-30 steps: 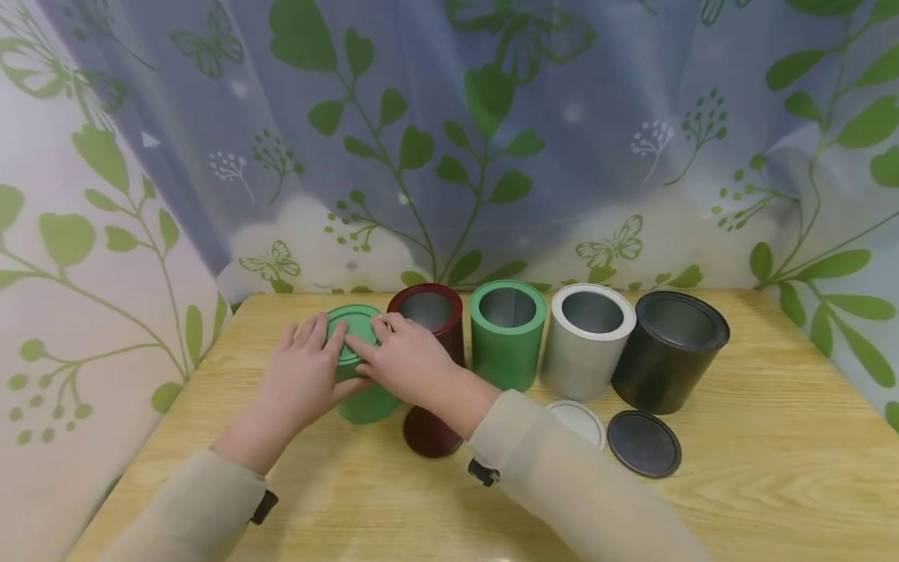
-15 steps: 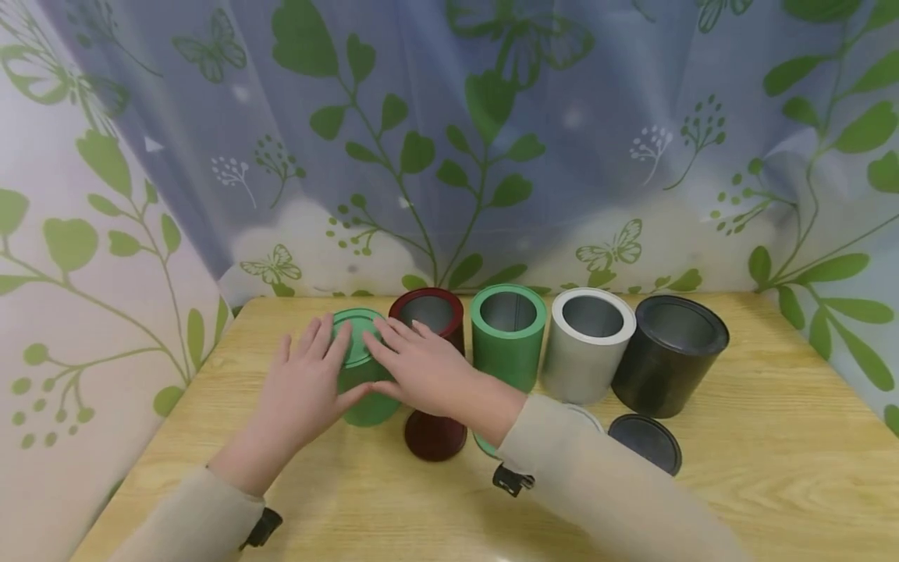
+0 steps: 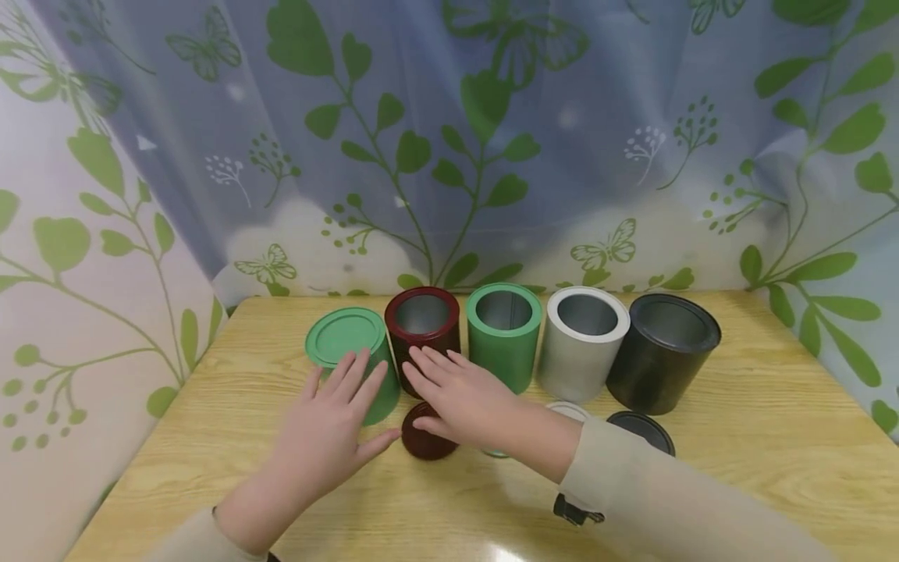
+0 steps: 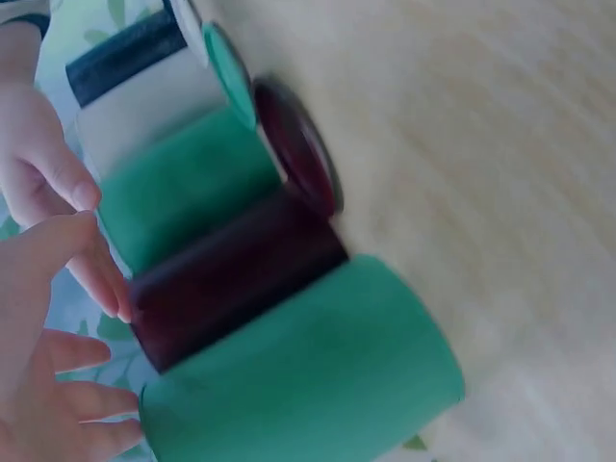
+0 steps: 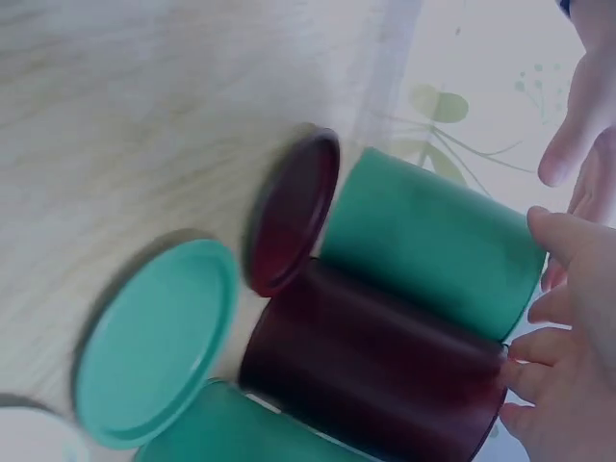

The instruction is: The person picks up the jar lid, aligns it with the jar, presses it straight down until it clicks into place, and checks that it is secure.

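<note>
Grip of your left hand [image 3: 326, 433] is released, its fingers spread near the upper edge of the lidded can [image 3: 382, 394], a green one standing at the left end of the row. Your right hand [image 3: 467, 398] is released too, fingers extended in front of the red can [image 3: 420, 340], which stands just beside the lidded can. Whether either hand touches metal, you cannot tell. A fitted lid [image 3: 346, 336] covers the lidded can's top. To the right of the red can, you have the open green can [image 3: 504, 363], white can [image 3: 579, 365] and black can [image 3: 655, 375]. Before the row, on the counter [image 3: 393, 507], lie the red lid [image 3: 428, 443], loose green lid [image 5: 159, 342], white lid [image 3: 567, 409] and black lid [image 3: 642, 431], some partly hidden by your right arm. Leaf-patterned cloth [image 3: 393, 195] hangs behind.
</note>
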Available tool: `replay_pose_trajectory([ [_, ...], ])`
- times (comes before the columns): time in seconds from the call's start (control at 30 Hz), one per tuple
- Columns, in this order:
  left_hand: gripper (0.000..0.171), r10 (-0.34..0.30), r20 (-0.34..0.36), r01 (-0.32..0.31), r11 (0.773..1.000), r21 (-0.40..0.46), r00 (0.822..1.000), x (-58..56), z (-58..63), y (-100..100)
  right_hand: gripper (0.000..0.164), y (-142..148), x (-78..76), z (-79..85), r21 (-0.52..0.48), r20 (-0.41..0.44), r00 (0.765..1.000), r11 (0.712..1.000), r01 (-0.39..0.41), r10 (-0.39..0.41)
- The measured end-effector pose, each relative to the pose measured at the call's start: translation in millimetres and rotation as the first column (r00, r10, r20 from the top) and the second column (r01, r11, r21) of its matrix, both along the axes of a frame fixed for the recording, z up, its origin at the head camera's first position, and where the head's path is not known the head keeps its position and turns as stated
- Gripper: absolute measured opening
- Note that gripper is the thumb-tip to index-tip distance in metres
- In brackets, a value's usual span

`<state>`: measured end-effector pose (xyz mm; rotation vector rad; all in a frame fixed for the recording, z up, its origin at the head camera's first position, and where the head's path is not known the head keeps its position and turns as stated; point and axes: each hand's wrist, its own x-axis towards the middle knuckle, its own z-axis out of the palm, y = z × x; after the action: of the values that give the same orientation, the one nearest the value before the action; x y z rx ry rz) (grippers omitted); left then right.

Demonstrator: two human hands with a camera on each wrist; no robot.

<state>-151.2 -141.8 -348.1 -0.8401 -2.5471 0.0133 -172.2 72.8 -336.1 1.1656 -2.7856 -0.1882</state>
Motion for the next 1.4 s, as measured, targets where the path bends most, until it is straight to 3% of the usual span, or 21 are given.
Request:
replay_pose_trajectory([
  [0.2,0.075,-0.077,0.001,0.077,0.997,-0.001,0.997,3.0,-15.0,8,0.069,12,3.1,-14.3,-0.01,0.029,0.999,1.0,0.016,-0.016],
  [0.4,0.074,-0.092,0.137,0.101,0.993,-0.054,0.986,1.0,-32.1,18,0.07,21,2.9,-33.0,0.007,0.104,0.993,0.999,0.05,-0.051],
  [0.6,0.076,-0.04,0.321,0.093,0.984,-0.153,0.946,-7.1,-52.4,27,0.069,23,-0.8,-52.1,0.018,0.141,0.989,0.999,0.043,-0.045],
  [0.7,0.075,-0.029,0.372,0.097,0.982,-0.165,0.928,-9.8,-58.1,30,0.069,23,-1.9,-59.8,0.026,0.148,0.988,0.999,0.033,-0.036],
  [1.07,0.071,-0.046,0.422,0.104,0.988,-0.116,0.905,-19.8,-70.0,32,0.071,23,-4.2,-71.8,0.016,0.243,0.968,0.998,0.058,-0.06],
  [1.23,0.066,-0.069,0.463,0.131,0.986,-0.103,0.884,-22.8,-72.9,33,0.068,23,-6.2,-76.1,0.006,0.257,0.965,0.999,0.051,-0.051],
  [1.4,0.061,-0.087,0.47,0.145,0.986,-0.088,0.878,-23.5,-73.8,35,0.064,23,-4.4,-74.6,-0.014,0.266,0.964,0.999,0.038,-0.033],
])
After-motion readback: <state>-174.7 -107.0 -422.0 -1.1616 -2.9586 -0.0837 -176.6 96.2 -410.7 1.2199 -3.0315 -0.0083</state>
